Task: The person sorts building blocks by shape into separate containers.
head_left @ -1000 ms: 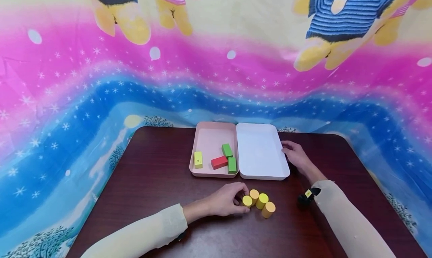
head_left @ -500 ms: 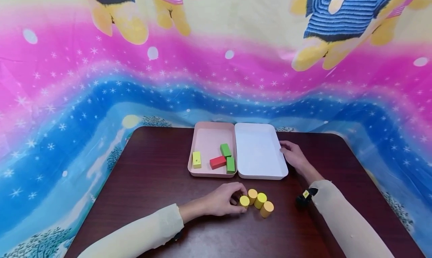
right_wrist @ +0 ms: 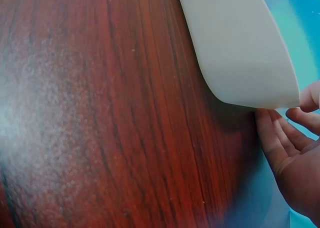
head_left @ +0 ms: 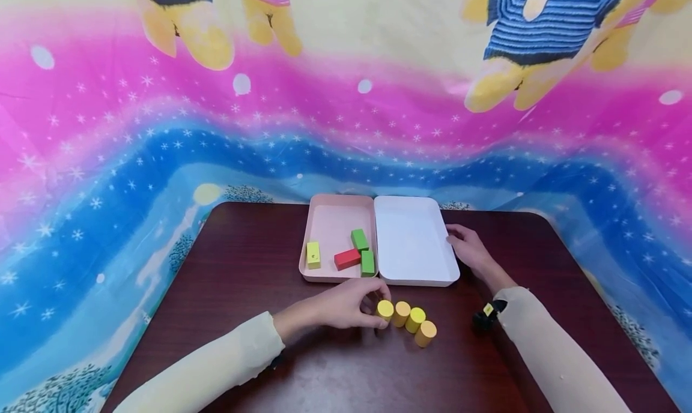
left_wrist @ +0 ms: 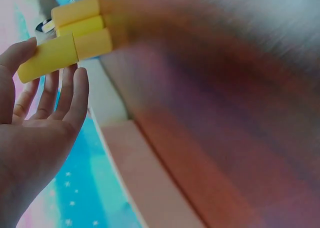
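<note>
My left hand [head_left: 373, 308] pinches the leftmost yellow cylinder [head_left: 385, 309] of several lying in a row [head_left: 415, 320] on the dark wooden table [head_left: 243, 263]. In the left wrist view the thumb and fingers [left_wrist: 75, 85] hold that cylinder [left_wrist: 52, 58], with two more cylinders [left_wrist: 77, 19] just behind it. My right hand [head_left: 466, 248] rests with straight fingers against the right edge of the white lid [head_left: 413, 245]. Its fingers [right_wrist: 277, 138] touch the lid's corner [right_wrist: 240, 48].
A pink tray [head_left: 330, 218] adjoins the lid and holds a yellow block [head_left: 313, 254], a red block [head_left: 347, 259] and two green blocks [head_left: 363, 251]. A patterned cloth [head_left: 162, 131] hangs behind and round the table. A small black wrist camera [head_left: 483, 318] sits on my right sleeve.
My left hand has drawn the leftmost yellow cylinder a little to the left and back, away from the row. The right hand has stayed at the lid's edge.
</note>
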`<state>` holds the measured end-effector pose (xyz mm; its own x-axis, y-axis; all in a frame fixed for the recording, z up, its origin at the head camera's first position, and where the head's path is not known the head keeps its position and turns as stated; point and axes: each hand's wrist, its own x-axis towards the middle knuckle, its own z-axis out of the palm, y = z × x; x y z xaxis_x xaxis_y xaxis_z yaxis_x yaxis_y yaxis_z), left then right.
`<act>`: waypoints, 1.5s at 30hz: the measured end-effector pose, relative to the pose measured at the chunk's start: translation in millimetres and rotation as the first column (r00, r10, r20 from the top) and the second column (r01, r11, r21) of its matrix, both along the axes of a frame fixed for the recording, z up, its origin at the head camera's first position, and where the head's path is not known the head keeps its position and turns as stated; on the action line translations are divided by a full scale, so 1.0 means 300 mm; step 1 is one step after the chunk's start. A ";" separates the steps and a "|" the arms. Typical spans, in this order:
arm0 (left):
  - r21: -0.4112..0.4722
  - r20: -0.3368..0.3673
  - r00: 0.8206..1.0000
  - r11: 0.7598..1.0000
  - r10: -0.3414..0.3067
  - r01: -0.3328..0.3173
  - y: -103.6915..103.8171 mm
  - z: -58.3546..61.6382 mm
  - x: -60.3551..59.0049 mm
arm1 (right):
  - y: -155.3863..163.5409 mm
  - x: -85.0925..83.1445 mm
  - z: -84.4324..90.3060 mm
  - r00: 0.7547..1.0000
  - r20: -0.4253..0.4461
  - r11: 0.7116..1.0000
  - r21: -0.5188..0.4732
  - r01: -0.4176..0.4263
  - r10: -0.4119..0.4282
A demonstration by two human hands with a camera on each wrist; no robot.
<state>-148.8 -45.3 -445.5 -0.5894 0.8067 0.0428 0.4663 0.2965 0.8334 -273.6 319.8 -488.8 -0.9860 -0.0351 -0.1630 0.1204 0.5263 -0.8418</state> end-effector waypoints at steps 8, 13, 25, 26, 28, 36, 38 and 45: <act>-0.006 -0.080 0.995 0.998 0.066 -0.066 -0.011 0.073 -0.035 | 0.002 -0.008 -0.003 1.000 0.004 1.000 -0.006 -0.006 0.006; 0.053 0.005 0.997 0.996 0.072 -0.072 -0.003 0.086 -0.053 | 0.009 -0.009 -0.008 1.000 -0.001 1.000 -0.001 -0.001 0.001; 0.094 -0.019 0.996 0.992 0.091 -0.089 0.019 0.084 -0.075 | 0.006 -0.003 -0.009 1.000 0.019 1.000 -0.004 0.007 -0.007; 0.100 -0.020 0.995 0.991 0.096 -0.093 0.021 0.083 -0.077 | 0.006 -0.002 -0.008 1.000 0.018 1.000 -0.006 0.007 -0.007; 0.111 -0.024 0.994 0.988 0.106 -0.103 0.024 0.082 -0.083 | 0.006 -0.001 -0.008 1.000 0.015 1.000 -0.009 0.006 -0.006; 0.113 -0.054 0.988 0.984 0.144 -0.137 0.045 0.077 -0.116 | 0.006 -0.002 -0.013 1.000 -0.007 1.000 0.001 0.004 -0.004; 0.113 -0.053 0.987 0.983 0.150 -0.144 0.054 0.075 -0.125 | 0.005 -0.002 -0.014 1.000 -0.006 1.000 0.005 0.005 -0.005; 0.120 -0.033 0.985 0.979 0.170 -0.165 0.099 0.075 -0.158 | 0.013 0.002 -0.009 1.000 0.002 1.000 0.014 0.012 -0.012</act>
<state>-196.1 -15.6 -423.2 -0.7115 0.6844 0.1592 0.4545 0.2754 0.8471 -272.9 323.7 -491.5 -0.9860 -0.0207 -0.1655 0.1288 0.5364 -0.8341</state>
